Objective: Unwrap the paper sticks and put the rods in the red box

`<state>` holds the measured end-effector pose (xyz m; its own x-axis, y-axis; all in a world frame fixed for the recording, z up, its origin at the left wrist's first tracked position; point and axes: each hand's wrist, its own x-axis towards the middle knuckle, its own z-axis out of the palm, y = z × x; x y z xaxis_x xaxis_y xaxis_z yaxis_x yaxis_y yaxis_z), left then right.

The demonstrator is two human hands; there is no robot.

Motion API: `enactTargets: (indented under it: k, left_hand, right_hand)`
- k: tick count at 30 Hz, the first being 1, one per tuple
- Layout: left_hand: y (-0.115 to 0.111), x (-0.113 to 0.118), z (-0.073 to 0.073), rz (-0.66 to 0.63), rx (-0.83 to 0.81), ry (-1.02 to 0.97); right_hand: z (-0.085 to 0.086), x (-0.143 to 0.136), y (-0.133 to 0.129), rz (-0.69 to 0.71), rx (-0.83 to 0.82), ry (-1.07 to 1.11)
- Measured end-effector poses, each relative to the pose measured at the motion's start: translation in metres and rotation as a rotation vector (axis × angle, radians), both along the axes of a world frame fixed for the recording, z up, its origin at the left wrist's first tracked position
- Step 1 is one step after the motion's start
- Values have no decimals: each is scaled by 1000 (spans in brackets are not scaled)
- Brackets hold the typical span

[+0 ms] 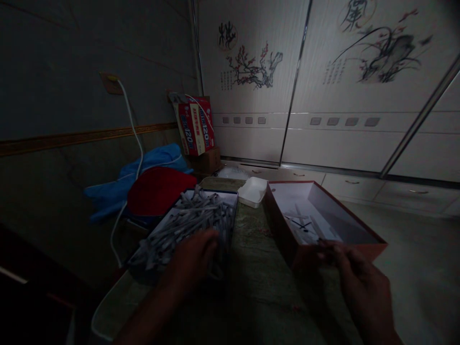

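Reaching over the navy box (234,225), L hand (192,251) is at the pile of thin grey strips (194,215), fingers bent; too dark/blurred to tell if it grips any. R hand (362,280) is at the near rim of the red-brown box (283,235), fingertips close to its edge; cannot tell if they're closed on anything. A few pale strips (314,230), plus thin dark pcs. (301,224), lie inside that box. Both boxes on counter (251,254), apart; white tray (253,190) between their far ends. Red round item (158,190) and blue cloth (154,160) L of navy box.
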<state>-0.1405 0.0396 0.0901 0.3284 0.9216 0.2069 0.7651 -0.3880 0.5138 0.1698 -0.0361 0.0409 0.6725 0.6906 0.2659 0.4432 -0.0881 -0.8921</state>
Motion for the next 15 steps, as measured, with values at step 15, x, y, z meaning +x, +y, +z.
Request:
enactTargets:
  k: [15]
  left_hand:
    - [82,-13,-17,135,-97,408]
  right_hand:
    - [-51,-69,-26,222,104,689]
